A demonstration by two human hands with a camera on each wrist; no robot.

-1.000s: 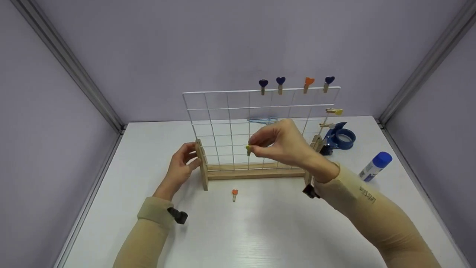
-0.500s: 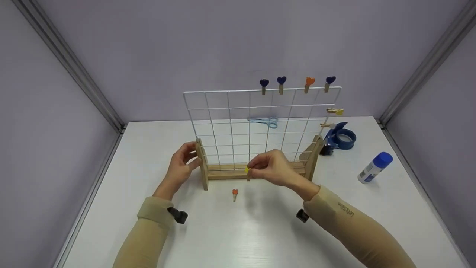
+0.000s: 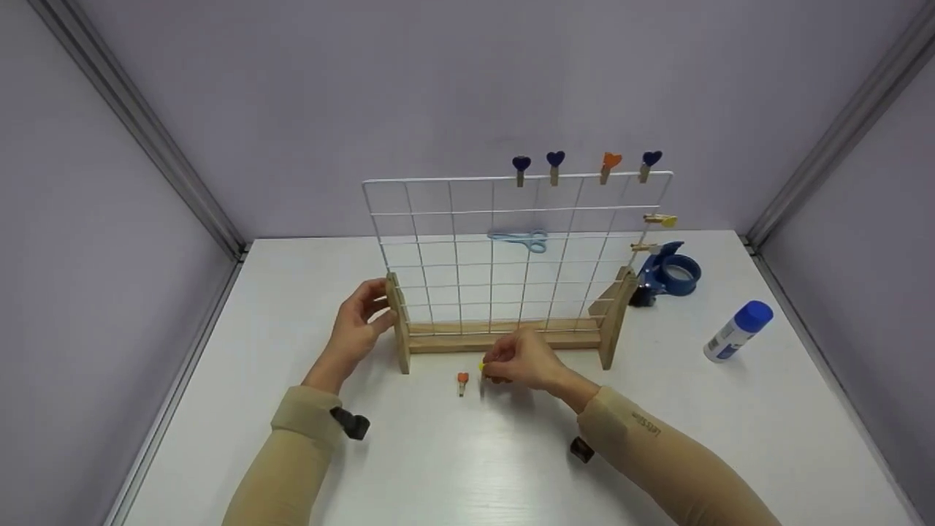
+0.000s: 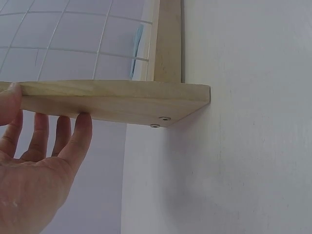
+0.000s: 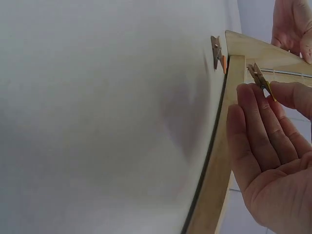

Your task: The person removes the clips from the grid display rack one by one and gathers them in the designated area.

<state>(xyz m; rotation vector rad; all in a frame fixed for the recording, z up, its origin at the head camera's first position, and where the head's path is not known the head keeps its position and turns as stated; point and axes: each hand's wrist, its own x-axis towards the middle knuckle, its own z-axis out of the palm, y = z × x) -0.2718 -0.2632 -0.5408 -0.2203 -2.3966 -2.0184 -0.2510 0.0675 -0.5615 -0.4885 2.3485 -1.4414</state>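
Observation:
A white wire grid [image 3: 511, 248] stands in a wooden stand [image 3: 504, 337] on the white table [image 3: 475, 453]. My left hand [image 3: 358, 321] holds the stand's left upright [image 4: 112, 100], thumb on one side and fingers [image 4: 73, 141] on the other. My right hand [image 3: 520, 361] is low over the table in front of the stand and pinches a small yellow clothespin [image 5: 259, 78] [image 3: 483, 367]. An orange heart clothespin [image 3: 462, 381] [image 5: 217, 51] lies on the table just left of it. Several heart clothespins [image 3: 555, 162] sit on the grid's top wire.
Two more clothespins [image 3: 659, 219] are clipped on the grid's right edge. Behind the grid lie light blue scissors [image 3: 520, 239]. A blue tape dispenser [image 3: 668, 274] stands at the right rear and a blue-capped glue stick [image 3: 738, 330] lies at the right.
My right hand came down from the middle of the grid to the table in front of the stand, still pinching the yellow clothespin. The left hand stayed on the stand.

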